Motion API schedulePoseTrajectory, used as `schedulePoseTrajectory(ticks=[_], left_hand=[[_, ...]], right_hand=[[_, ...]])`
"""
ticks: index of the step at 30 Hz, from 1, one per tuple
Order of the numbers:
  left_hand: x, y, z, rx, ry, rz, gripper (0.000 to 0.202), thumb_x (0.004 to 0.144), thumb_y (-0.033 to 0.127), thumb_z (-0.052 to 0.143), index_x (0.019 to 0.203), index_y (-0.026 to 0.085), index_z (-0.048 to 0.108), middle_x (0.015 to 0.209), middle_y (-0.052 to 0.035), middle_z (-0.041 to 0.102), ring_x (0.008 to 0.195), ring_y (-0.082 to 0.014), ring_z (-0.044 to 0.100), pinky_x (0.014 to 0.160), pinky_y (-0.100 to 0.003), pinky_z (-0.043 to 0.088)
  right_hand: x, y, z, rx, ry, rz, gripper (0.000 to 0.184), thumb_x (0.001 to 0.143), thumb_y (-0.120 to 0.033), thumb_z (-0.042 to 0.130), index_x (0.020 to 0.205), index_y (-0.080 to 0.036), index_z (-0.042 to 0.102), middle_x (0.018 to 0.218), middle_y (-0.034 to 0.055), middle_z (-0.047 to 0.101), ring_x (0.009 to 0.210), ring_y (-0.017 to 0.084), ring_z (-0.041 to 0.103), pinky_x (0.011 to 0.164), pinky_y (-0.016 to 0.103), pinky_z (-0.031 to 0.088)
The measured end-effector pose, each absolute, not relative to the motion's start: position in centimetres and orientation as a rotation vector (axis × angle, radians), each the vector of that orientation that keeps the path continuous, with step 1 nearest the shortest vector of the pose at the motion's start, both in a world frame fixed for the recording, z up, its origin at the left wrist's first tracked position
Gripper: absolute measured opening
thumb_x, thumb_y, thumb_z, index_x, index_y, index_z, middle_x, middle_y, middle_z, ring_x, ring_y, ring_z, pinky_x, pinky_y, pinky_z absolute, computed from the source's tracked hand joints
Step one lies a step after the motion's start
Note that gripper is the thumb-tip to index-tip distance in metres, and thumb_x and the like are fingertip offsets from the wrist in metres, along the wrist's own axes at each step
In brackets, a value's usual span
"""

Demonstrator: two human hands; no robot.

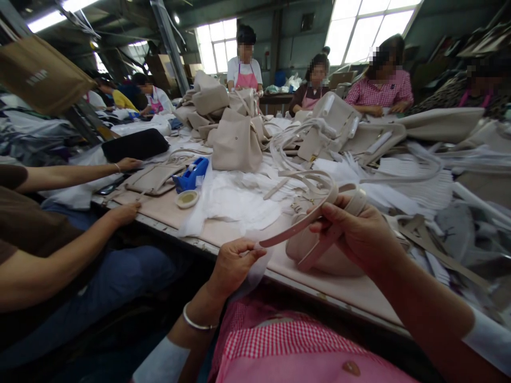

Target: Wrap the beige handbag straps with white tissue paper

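My right hand (355,231) is closed around a beige bag strap (307,215) that curves up and loops over a beige bag (319,255) lying at the table's near edge. My left hand (235,260) pinches a thin sheet of white wrapping paper (255,268) just below the strap's near end. A silver bangle sits on my left wrist. White tissue paper (235,199) lies spread on the table beyond my hands.
A co-worker's arms (75,175) reach onto the table (187,221) at left beside a flat beige bag (154,178), a blue tape dispenser (191,175) and a small round tin (187,198). Finished beige bags (235,141) pile mid-table. Other people sit at the far side.
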State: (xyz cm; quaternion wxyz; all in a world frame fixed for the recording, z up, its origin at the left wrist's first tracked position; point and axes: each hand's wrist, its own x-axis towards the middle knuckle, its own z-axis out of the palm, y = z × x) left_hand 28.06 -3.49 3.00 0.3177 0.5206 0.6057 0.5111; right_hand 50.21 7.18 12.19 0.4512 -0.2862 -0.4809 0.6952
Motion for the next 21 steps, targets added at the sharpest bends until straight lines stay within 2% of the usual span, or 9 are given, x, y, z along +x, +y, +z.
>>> schedulePoseTrajectory(ticks=[3, 7, 10, 13, 18, 20, 21], left_hand=[[28.1, -3.6, 3.2, 1.408, 1.554, 1.331, 0.012, 0.08, 0.03, 0.076, 0.079, 0.018, 0.079, 0.079, -0.0018, 0.075, 0.077, -0.0156, 0.065, 0.076, -0.025, 0.048], [28.0, -3.6, 3.5, 1.435, 1.545, 1.31, 0.014, 0.081, 0.03, 0.075, 0.073, 0.018, 0.077, 0.072, -0.0009, 0.072, 0.071, -0.0141, 0.061, 0.075, -0.026, 0.047], [27.9, -3.6, 3.7, 1.423, 1.522, 1.306, 0.013, 0.081, 0.03, 0.074, 0.078, 0.019, 0.079, 0.075, -0.0017, 0.073, 0.072, -0.0146, 0.062, 0.073, -0.026, 0.047], [28.1, -3.6, 4.0, 1.399, 1.496, 1.293, 0.014, 0.082, 0.031, 0.073, 0.085, 0.019, 0.08, 0.078, -0.0022, 0.074, 0.073, -0.015, 0.062, 0.07, -0.025, 0.046], [29.3, -3.2, 4.7, 1.432, 1.43, 1.283, 0.016, 0.084, 0.031, 0.071, 0.082, 0.018, 0.079, 0.073, -0.0018, 0.071, 0.069, -0.0142, 0.059, 0.066, -0.024, 0.044], [29.8, -2.9, 4.8, 1.471, 1.389, 1.292, 0.019, 0.087, 0.032, 0.068, 0.085, 0.017, 0.079, 0.074, -0.0023, 0.071, 0.069, -0.0141, 0.059, 0.067, -0.024, 0.045], [30.1, -2.9, 4.7, 1.488, 1.379, 1.301, 0.02, 0.088, 0.033, 0.067, 0.086, 0.017, 0.078, 0.075, -0.0026, 0.071, 0.069, -0.0142, 0.059, 0.067, -0.024, 0.045]], right_hand=[[50.0, 7.4, 12.1, -0.718, -1.175, 1.729, 0.033, 0.063, -0.033, 0.092, 0.078, -0.014, 0.07, 0.066, 0.0036, 0.073, 0.054, 0.016, 0.071, 0.044, 0.015, 0.054], [50.0, 7.7, 12.1, -0.732, -1.209, 1.741, 0.033, 0.062, -0.034, 0.093, 0.076, -0.014, 0.07, 0.065, 0.0032, 0.072, 0.054, 0.015, 0.07, 0.044, 0.016, 0.054], [50.1, 7.9, 12.1, -0.75, -1.254, 1.733, 0.034, 0.062, -0.035, 0.092, 0.077, -0.014, 0.07, 0.066, 0.0038, 0.073, 0.053, 0.015, 0.069, 0.044, 0.017, 0.053], [49.7, 7.8, 12.0, -0.778, -1.287, 1.743, 0.031, 0.065, -0.035, 0.09, 0.075, -0.015, 0.069, 0.063, 0.0035, 0.072, 0.052, 0.015, 0.068, 0.045, 0.018, 0.052], [47.4, 5.7, 9.6, -0.861, -1.415, 1.751, 0.025, 0.072, -0.037, 0.082, 0.076, -0.015, 0.072, 0.059, 0.0037, 0.069, 0.049, 0.014, 0.062, 0.046, 0.022, 0.047], [46.7, 4.7, 8.1, -0.852, -1.517, 1.673, 0.019, 0.072, -0.034, 0.079, 0.077, -0.016, 0.074, 0.071, 0.0045, 0.071, 0.057, 0.014, 0.062, 0.052, 0.024, 0.049], [46.6, 4.3, 7.4, -0.818, -1.583, 1.603, 0.015, 0.073, -0.032, 0.078, 0.078, -0.018, 0.075, 0.082, 0.0054, 0.073, 0.067, 0.016, 0.064, 0.06, 0.026, 0.051]])
